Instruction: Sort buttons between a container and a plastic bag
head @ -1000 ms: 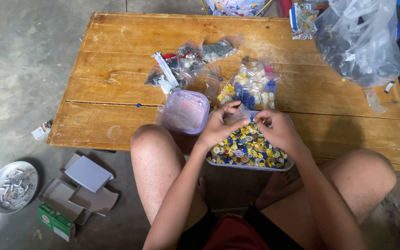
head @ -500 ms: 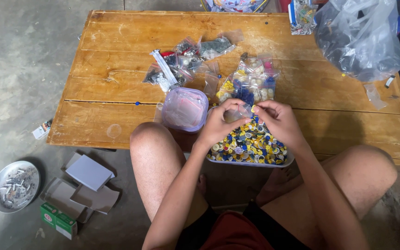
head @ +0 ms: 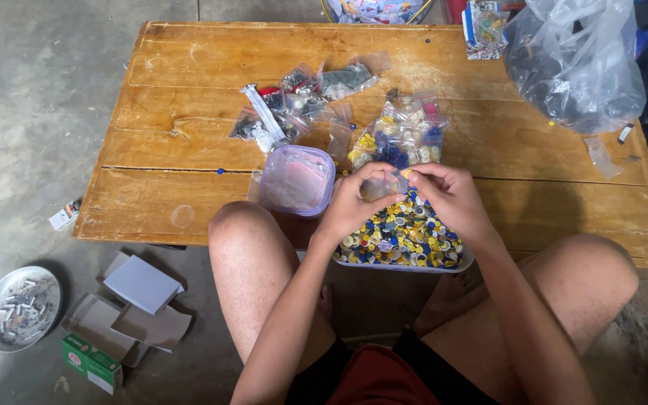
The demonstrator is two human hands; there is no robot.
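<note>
Wooden table (head: 189, 142): hands (head: 403, 199) pinch upright bag (head: 384, 184).

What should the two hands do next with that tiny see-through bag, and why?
Probably drop another small piece in. The left hand and right hand pinch a small clear bag right above the tray of yellow and blue pieces, while filled bags lie on the wooden table.

Both hands (head: 403, 199) raised together, fingertips pinching, apparently closed.
</note>
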